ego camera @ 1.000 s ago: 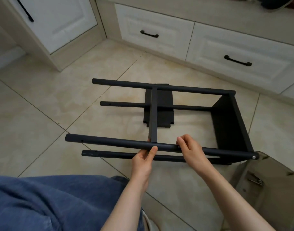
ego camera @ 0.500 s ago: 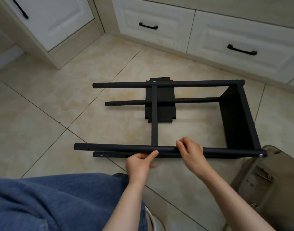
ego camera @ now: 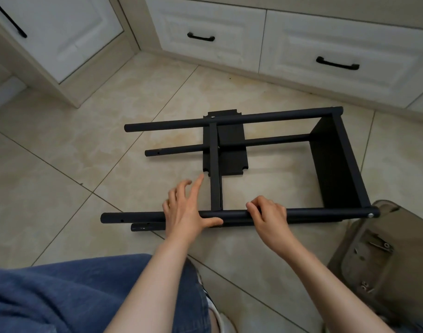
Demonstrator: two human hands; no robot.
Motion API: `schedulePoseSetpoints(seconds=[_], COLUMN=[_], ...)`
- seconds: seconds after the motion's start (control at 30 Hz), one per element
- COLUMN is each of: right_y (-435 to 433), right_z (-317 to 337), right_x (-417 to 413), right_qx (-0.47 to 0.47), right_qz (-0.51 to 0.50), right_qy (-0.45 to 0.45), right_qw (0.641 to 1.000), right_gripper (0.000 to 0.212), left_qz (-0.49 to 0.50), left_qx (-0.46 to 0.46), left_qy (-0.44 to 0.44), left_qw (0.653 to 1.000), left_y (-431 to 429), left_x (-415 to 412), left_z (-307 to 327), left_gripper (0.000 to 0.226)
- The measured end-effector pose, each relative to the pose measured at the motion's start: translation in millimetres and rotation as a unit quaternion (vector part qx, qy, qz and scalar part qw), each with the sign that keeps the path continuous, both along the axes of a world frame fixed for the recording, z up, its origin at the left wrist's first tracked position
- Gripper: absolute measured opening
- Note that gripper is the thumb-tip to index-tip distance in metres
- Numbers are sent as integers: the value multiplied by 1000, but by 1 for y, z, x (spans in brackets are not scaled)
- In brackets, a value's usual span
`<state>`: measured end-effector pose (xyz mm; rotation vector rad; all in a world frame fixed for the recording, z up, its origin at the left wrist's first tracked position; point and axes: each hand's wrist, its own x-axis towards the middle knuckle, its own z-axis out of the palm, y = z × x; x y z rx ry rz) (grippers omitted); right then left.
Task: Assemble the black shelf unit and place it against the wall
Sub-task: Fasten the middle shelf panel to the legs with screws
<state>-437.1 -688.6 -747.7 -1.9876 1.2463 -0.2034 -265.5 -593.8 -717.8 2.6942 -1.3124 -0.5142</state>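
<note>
The black shelf unit (ego camera: 272, 117) lies on its side on the tiled floor, its round poles running left to right. One black shelf panel (ego camera: 335, 164) closes the right end, and a second panel (ego camera: 232, 152) sits midway along the poles. My right hand (ego camera: 269, 218) grips the near upper pole (ego camera: 138, 216) just right of the middle panel. My left hand (ego camera: 186, 207) is over the same pole with fingers spread; its thumb lies along the pole and its index finger points toward the middle panel's lower left corner.
White drawers with black handles (ego camera: 337, 63) run along the far side, and a white cabinet door (ego camera: 56, 32) stands at the left. A tan bag or sheet (ego camera: 383, 255) with loose screws lies at the right. My blue-jeaned leg (ego camera: 85, 294) fills the lower left.
The unit has settled lower and flatter on the floor. My left hand has let go of the near pole and opened, reaching forward toward the middle panel. My right hand keeps its grip.
</note>
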Motion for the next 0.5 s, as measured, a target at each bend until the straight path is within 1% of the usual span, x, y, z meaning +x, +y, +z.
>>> schedulePoseSetpoints(seconds=[0.03, 0.1, 0.2, 0.27, 0.3, 0.37, 0.5], right_y=[0, 2, 9, 12, 10, 5, -11], right_z=[-2, -5, -8, -7, -7, -5, 1], right_x=[0, 1, 5, 8, 9, 11, 17], right_qx=[1, 6, -4, -28, -40, -47, -15], right_qz=[-3, -18, -45, -50, -48, -38, -13], right_qy=[-1, -6, -1, 11, 22, 48, 88], right_qw=[1000, 1000, 999, 998, 998, 997, 996], right_gripper=[22, 22, 24, 27, 28, 32, 39], left_qz=[-42, -147, -268, -339, -364, -385, -385], left_qx=[18, 40, 71, 80, 74, 56, 17], left_qy=[-7, -30, -40, -56, -62, -65, -47], left_qw=[999, 988, 960, 936, 926, 919, 921], left_y=[-4, -10, -19, -23, -25, -25, -20], left_x=[7, 18, 36, 45, 48, 52, 53], left_z=[-1, -5, -10, -14, -16, -21, -29], left_gripper=[124, 129, 123, 115, 111, 105, 95])
